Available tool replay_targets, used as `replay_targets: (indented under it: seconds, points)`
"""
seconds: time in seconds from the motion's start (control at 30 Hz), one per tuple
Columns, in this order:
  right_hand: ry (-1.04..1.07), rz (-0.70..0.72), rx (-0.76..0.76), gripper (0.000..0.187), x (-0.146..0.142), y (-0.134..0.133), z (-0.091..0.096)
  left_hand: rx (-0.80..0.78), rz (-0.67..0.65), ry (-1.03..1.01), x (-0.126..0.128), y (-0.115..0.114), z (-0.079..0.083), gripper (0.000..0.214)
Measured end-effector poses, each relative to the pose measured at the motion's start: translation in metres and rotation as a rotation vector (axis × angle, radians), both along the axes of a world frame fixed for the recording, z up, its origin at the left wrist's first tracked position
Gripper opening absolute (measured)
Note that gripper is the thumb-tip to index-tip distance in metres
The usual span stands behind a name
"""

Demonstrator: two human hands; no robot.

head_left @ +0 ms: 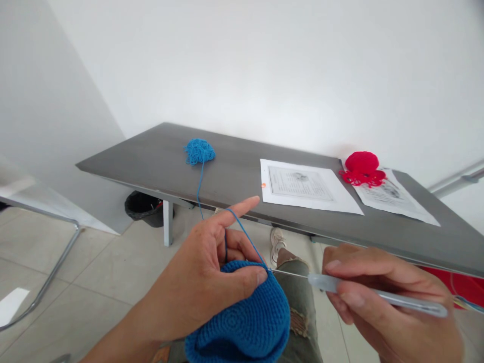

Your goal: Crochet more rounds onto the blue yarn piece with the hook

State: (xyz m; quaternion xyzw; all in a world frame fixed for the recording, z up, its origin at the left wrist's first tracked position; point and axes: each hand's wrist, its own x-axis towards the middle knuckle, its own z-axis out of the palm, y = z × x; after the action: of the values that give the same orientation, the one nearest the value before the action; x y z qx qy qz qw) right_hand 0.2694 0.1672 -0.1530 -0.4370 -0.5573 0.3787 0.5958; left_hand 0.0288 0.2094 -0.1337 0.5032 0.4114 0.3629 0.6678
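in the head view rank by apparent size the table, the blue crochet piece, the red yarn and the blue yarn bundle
1. table
2. blue crochet piece, though nearness to the camera enlarges it
3. red yarn
4. blue yarn bundle

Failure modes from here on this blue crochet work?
The hook could slip free: only its thin end meets the blue piece. The strand might slide off the left hand, running over one extended finger. The loose yarn pile could tangle as it feeds over the table edge.
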Motion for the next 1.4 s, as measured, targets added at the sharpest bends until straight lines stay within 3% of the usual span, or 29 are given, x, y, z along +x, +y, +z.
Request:
replay_targets:
  seconds: [0.1,0.23,0.43,0.63,0.87,1.2,1.4]
  points:
    - [-0.006,0.017,0.005,0.014,-0.001,-0.001,0.003,0.025,-0.009,0.012,0.000,0.000,0.000,0.088]
    - [0.169,0.108,-0.075,0.016,-0.006,0.004,-0.003,0.053,-0.035,-0.005,0.000,0.000,0.000,0.069]
    - [0.374,0.024,-0.329,0.033,-0.020,0.005,-0.006,0.009,-0.057,-0.095,-0.001,0.000,-0.003,0.040]
    - [0.477,0.046,-0.353,0.032,-0.029,0.008,-0.010,-0.031,-0.047,-0.151,0.002,0.000,-0.002,0.018]
    - [0.582,0.031,-0.329,0.030,-0.035,0.007,-0.021,-0.091,-0.041,-0.201,0.003,0.000,-0.002,0.024]
    - [0.548,-0.033,-0.307,0.033,-0.044,0.010,-0.001,-0.146,-0.032,-0.179,0.002,-0.002,-0.006,0.023]
    - [0.458,-0.066,-0.246,0.030,-0.039,0.006,-0.006,-0.141,-0.001,-0.198,0.001,-0.003,-0.009,0.022]
